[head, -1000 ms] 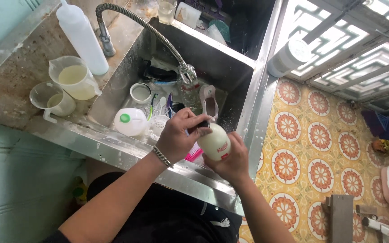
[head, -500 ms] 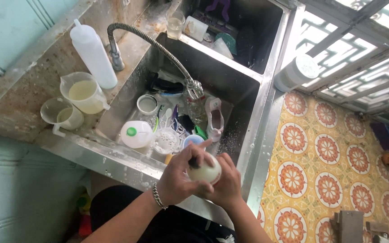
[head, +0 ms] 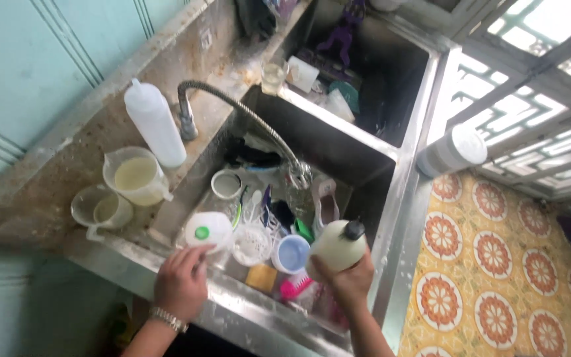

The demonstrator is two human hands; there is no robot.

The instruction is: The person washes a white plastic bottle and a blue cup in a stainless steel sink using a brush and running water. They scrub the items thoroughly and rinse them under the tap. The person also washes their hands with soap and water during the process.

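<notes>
1. Hands first, nearest the camera: the right hand point(head: 348, 281) is clenched around a cream-coloured bottle point(head: 335, 248) with a dark cap, holding it tilted above the near right corner of the sink point(head: 391, 198).
2. At the near rim, the left hand point(head: 181, 281), a bracelet on its wrist, reaches to a white lid with a green dot point(head: 207, 231); its fingertips touch the lid's edge, though I cannot tell for sure whether they grip it or only rest against it.
3. Between the hands, low in the basin, lie a yellow sponge point(head: 261, 277), a pink brush point(head: 293, 287), a pale blue cup point(head: 291, 254) and a clear round dish point(head: 251, 243), crowded close together.
4. Risk, as I judge it: the bottle looks wet and is held one-handed over hard, packed dishes, so a slip would drop it among them; the lid sits at the rim and could be nudged into the pile.
5. Left on the counter point(head: 41, 198) stand two measuring jugs point(head: 135, 177) with pale liquid and a white squeeze bottle point(head: 154, 124).
6. Farther off, the flexible tap point(head: 246, 116) arches over the basin, with a second basin point(head: 365, 79) beyond.
</notes>
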